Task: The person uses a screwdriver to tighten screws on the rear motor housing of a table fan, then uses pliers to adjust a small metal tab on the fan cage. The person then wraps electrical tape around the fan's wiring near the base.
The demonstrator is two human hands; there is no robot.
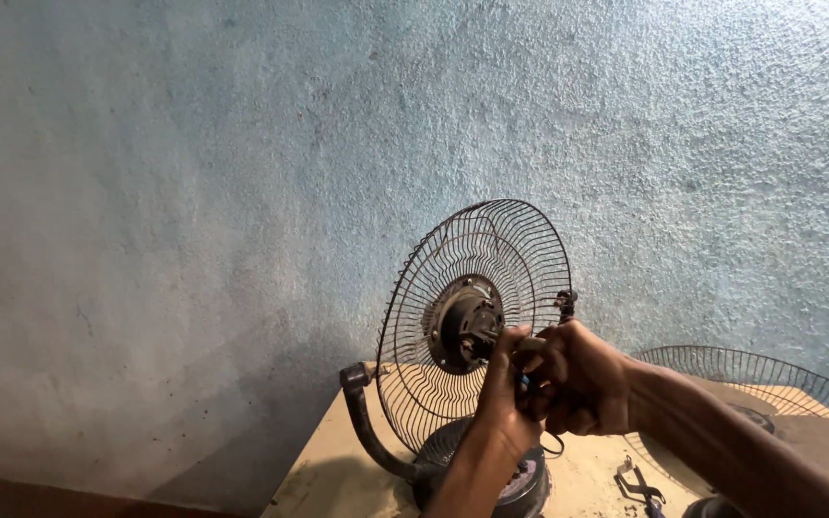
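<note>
Head view, looking at a rough pale blue wall [242, 144]. A table fan with only its rear wire guard [477, 317] mounted stands on a beige tabletop [338, 470], tilted so the open dish faces the person. At its centre sits the motor hub [464, 324], with the short motor shaft [491, 336] pointing out toward the hands; its long axis runs from the hub down and to the right in frame.

Both hands meet just in front of the shaft tip. The left hand [501, 398] comes up from below, wrist nearly vertical, fingers curled closed near the shaft end. The right hand [578, 379] enters from the right, forearm angled up, fingers clenched round a small dark item (too hidden to identify). The left hand is the nearer to the hub.

A curved dark fan neck [367, 422] rises from the round base [520, 484]. Behind right, a second wire guard [769, 384]; pliers [640, 484] lie on the tabletop.
</note>
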